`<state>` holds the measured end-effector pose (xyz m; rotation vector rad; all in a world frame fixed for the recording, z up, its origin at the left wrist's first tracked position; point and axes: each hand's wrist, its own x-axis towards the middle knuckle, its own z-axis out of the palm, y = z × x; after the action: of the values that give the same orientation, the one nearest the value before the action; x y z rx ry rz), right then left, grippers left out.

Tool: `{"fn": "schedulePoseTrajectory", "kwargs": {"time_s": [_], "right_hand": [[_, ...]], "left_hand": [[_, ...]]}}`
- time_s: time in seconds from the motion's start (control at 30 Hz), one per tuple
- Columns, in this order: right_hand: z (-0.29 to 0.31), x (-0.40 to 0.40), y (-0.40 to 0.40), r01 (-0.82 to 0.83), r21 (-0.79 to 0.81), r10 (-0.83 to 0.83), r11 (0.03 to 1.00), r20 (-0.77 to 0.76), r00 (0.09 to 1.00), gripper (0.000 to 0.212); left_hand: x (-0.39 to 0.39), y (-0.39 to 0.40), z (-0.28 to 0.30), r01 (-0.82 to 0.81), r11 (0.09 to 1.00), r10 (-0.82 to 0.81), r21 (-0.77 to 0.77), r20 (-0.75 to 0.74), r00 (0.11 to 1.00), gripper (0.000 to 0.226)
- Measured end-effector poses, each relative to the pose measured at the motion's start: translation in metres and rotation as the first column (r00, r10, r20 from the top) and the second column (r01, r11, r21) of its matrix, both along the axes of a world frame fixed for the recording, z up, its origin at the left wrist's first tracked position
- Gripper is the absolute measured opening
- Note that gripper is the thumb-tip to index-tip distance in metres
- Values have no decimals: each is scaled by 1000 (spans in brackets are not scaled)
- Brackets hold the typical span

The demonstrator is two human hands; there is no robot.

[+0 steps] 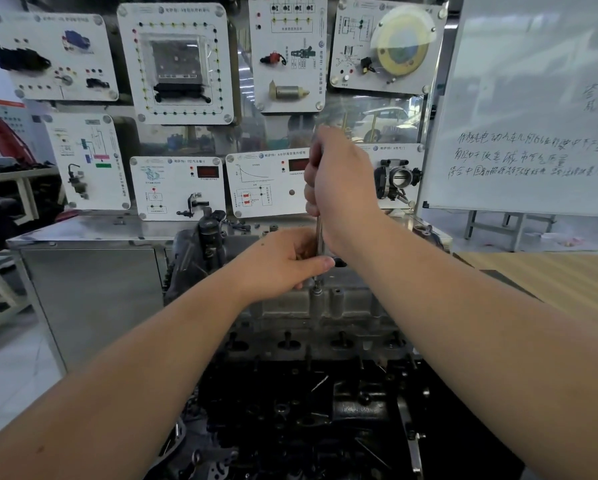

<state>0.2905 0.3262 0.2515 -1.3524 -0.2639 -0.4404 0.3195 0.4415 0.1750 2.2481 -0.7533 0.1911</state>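
Just above the middle of the frame, the person's right hand [339, 188] is wrapped in a fist round the upper end of a long slim tool [319, 233], which stands nearly upright. The handle is buried in the fist, so I cannot tell what kind it is. Only a short run of bare metal shaft shows between the two hands. Right below, the left hand [283, 265] curls round the lower shaft, with the thumb laid across the front. A small black part [339, 262] pokes out just past the thumb tip, too hidden to identify. The tool's tip comes down onto a fastener [316, 290] on the top edge of the grey engine casting [353, 306], at the centre of the frame. Both forearms reach in from the bottom corners over dark, oily engine parts [290, 410] in the lower middle. Behind the engine a steel cabinet [93, 282] fills the left middle. Above it, across the upper half, hang white training panels [176, 64] with wiring diagrams and mounted components. One of them carries a throttle body [397, 178], just right of the right hand. A whiteboard [532, 116] with handwriting stands at the upper right, and a wooden tabletop [550, 271] lies below it at the right edge.
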Motion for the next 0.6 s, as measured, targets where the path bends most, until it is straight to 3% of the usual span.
{"fn": "schedulePoseTrajectory", "kwargs": {"time_s": [0.2, 0.6], "right_hand": [[4, 4, -7, -124, 14, 124, 992, -11, 992, 41], [9, 8, -13, -349, -29, 346, 937, -72, 935, 42]], "left_hand": [[-1, 4, 2, 105, 991, -113, -79, -107, 988, 14], [-7, -1, 7, 43, 999, -44, 27, 29, 999, 5]]}}
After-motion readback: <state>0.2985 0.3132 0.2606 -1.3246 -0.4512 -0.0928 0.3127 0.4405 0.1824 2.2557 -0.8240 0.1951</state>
